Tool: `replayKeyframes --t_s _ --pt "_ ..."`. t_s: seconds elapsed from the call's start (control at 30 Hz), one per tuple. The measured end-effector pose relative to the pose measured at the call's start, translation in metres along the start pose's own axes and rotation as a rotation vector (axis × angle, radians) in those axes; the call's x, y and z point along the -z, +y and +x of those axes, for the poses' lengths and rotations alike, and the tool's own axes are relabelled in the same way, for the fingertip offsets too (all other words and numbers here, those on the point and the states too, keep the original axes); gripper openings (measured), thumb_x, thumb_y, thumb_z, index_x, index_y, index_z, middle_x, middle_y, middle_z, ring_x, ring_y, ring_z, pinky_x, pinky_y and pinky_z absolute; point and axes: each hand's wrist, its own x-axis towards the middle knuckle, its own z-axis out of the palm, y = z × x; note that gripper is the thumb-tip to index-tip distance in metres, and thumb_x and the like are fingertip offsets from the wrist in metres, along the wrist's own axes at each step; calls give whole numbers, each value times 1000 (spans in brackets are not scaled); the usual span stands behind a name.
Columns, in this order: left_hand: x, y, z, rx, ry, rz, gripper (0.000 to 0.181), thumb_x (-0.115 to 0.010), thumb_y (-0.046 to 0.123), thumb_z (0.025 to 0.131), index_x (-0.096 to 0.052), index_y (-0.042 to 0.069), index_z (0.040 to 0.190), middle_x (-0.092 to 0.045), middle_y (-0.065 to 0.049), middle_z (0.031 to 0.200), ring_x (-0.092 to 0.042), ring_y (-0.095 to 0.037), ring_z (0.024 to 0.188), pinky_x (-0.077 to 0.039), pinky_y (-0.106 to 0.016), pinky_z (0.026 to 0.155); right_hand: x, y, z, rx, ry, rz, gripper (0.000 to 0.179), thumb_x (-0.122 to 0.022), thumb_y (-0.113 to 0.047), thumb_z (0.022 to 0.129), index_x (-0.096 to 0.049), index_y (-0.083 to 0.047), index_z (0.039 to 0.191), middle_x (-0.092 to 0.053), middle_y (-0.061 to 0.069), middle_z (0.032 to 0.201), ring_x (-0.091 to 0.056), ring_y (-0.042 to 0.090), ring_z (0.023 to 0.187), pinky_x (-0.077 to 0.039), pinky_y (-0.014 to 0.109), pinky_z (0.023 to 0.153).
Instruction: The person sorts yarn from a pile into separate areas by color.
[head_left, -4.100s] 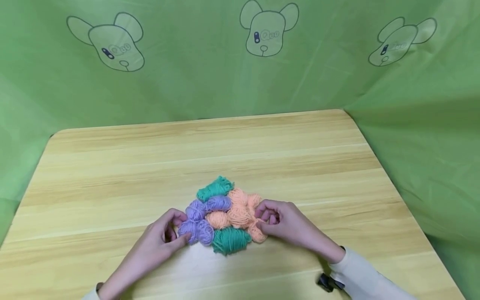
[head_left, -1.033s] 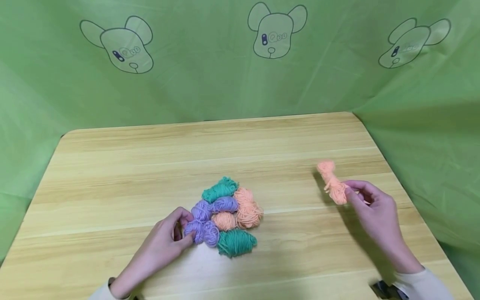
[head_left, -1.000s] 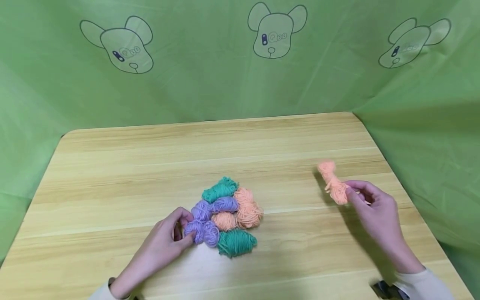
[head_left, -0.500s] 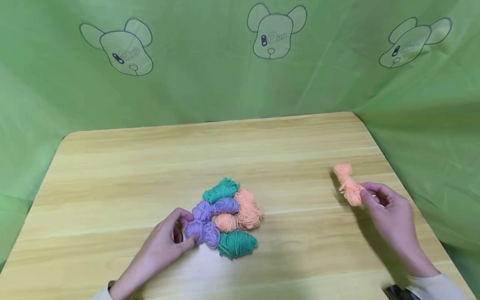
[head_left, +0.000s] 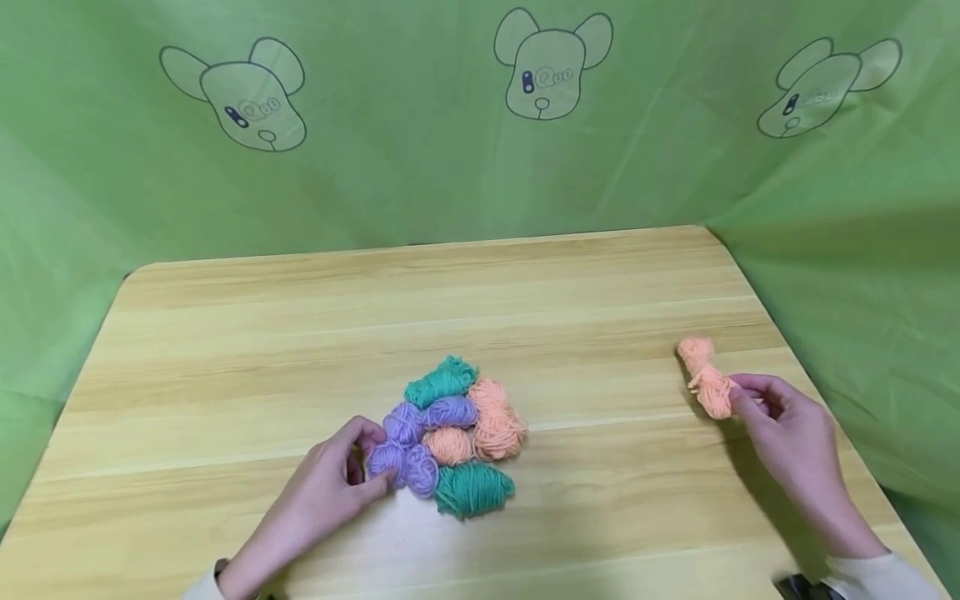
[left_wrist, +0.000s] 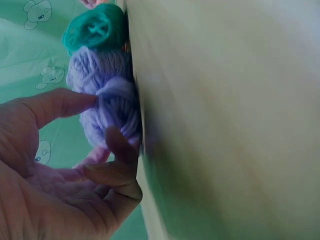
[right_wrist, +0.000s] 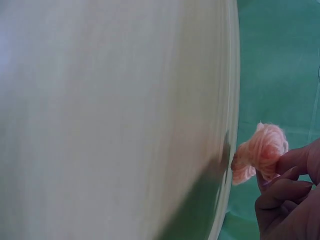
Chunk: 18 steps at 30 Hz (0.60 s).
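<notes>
On the right of the table, my right hand (head_left: 791, 425) pinches one end of a peach yarn bundle (head_left: 707, 379), narrow in the middle. In the right wrist view the bundle (right_wrist: 262, 150) sits between thumb and fingers, close over the tabletop. Thumb and fingers of my left hand (head_left: 322, 475) grip a purple yarn ball (head_left: 387, 463) at the left end of a cluster. That cluster also has several more purple balls (head_left: 405, 423), two green yarn bundles (head_left: 475, 489) and peach yarn bundles (head_left: 500, 432), packed side by side. The left wrist view shows the gripped purple yarn (left_wrist: 115, 112) up close.
A light wood table (head_left: 285, 325) with rounded far corners holds the yarn. Green cloth (head_left: 397, 167) printed with mouse-like heads hangs behind it and along the sides. A dark device (head_left: 806, 587) is at my right wrist.
My right hand took the peach bundle from the cluster's right end and carried it right, lately a little further and lower. My left hand stays at the purple ball.
</notes>
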Motion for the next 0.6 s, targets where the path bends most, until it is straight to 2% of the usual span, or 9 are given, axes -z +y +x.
replayKeyframes --t_s 0.33,0.6 --pt "4 1 2 -2 -21 23 34 -89 8 87 -68 9 114 -59 4 80 -54 -14 69 -49 -28 64 3 8 0 -25 -77 -72 32 -68 -21 109 -71 3 129 -70 -1 86 -55 9 68 -45 25 51" --pt "8 2 6 -16 -36 23 31 -86 4 87 -68 9 112 -63 4 84 -57 -15 70 -51 -28 65 5 11 2 -40 -135 -130 34 -68 -27 109 -73 1 129 -69 5 90 -55 12 72 -44 29 60"
